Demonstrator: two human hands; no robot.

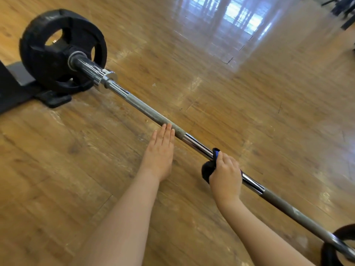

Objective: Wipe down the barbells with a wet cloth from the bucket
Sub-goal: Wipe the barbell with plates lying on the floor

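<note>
A chrome barbell (153,115) lies across the wooden floor, running from upper left to lower right. A black weight plate (55,52) sits on its left end, and another plate (338,246) shows at the lower right edge. My right hand (225,173) grips a dark blue cloth (209,166) wrapped around the shiny middle of the bar. My left hand (160,152) is flat and open, fingers together, with its fingertips touching the knurled grey section of the bar. The bucket is out of view.
A black mat (11,89) and a black wedge (55,99) lie under the left plate. Dark gym equipment (343,8) stands at the far upper right. Window light reflects off the glossy floor (230,25).
</note>
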